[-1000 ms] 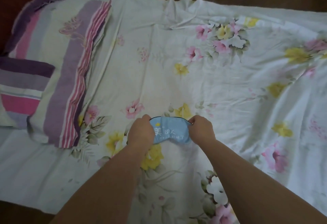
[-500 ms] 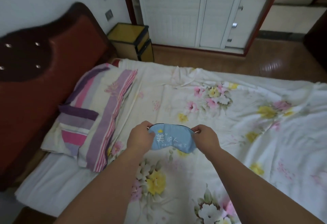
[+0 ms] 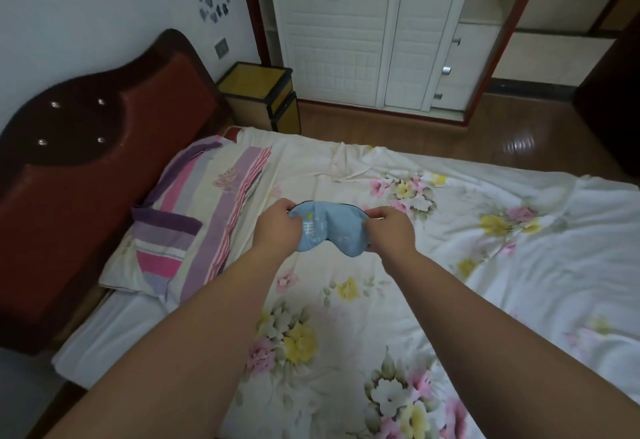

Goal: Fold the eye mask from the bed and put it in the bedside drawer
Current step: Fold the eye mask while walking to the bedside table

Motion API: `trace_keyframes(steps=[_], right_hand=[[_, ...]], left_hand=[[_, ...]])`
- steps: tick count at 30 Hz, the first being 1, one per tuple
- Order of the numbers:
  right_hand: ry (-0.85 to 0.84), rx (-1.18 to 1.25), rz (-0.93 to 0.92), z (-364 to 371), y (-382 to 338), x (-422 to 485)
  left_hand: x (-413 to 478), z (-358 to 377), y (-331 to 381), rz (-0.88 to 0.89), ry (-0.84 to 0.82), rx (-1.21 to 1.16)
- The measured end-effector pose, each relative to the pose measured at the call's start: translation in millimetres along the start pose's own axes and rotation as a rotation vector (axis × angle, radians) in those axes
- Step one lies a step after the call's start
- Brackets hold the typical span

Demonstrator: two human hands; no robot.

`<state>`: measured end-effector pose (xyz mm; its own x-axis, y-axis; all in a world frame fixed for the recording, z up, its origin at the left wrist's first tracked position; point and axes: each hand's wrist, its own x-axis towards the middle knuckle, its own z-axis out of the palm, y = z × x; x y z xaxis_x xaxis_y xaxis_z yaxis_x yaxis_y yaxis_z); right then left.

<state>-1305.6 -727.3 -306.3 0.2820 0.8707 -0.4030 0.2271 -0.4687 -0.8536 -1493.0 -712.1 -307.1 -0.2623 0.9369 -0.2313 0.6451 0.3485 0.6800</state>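
A: Position of the eye mask (image 3: 329, 227)?

B: Off the sheet, held up over the middle of the bed between both hands. Light blue fabric, dark trim along the top edge, white printed characters on the left half. A crease runs down its centre; the two halves bulge toward the camera.

A: Left hand (image 3: 277, 229)?

B: Fingers curled tight over the mask's left end, thumb side on top. Closed on the fabric.

A: Right hand (image 3: 391, 230)?

B: Same on the right end, fingers pinched around it, knuckles toward the camera. Both forearms bare, reaching out from the bottom of the frame.

A: Below it?

B: White floral bedsheet (image 3: 485, 265), pink and yellow blooms, rumpled at the far edge. A striped pillow (image 3: 194, 223) in purple, pink and cream lies left of the hands, against the reddish-brown padded headboard (image 3: 86, 161).

A: The bedside drawer?

B: A yellow, black-edged bedside cabinet (image 3: 263, 99) stands beyond the head of the bed, in the corner by the wall. Its drawer fronts look closed. Well apart from the mask.

A: Else?

B: White wardrobe (image 3: 363, 40) behind it, glossy wooden floor (image 3: 485, 133) to the right.
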Motion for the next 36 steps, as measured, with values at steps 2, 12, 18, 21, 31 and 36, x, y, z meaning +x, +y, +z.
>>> trace_keyframes(steps=[2, 12, 18, 21, 31, 36], right_hand=[[0.007, 0.054, -0.01, 5.5, -12.7, -10.4], [-0.011, 0.139, -0.177, 26.4, -52.2, -51.3], [-0.081, 0.085, -0.288, 19.0, -50.8, -63.6], [-0.112, 0.158, -0.267, 13.8, -52.7, -66.0], [-0.046, 0.092, -0.264, -20.8, -53.0, -61.8], [-0.237, 0.1, -0.149, -37.5, -41.7, -62.0]], left_hand=[[-6.0, 0.1, 11.3, -0.013, 0.047, -0.023], [-38.0, -7.4, 60.5, 0.066, 0.1, -0.143], [-46.4, -23.5, 61.4, -0.029, 0.017, -0.475], [-48.7, -29.4, 59.2, -0.087, 0.0, -0.564], [-75.1, -36.6, 73.1, -0.044, -0.1, -0.62], [-96.9, -31.3, 89.6, -0.051, -0.129, -0.613]])
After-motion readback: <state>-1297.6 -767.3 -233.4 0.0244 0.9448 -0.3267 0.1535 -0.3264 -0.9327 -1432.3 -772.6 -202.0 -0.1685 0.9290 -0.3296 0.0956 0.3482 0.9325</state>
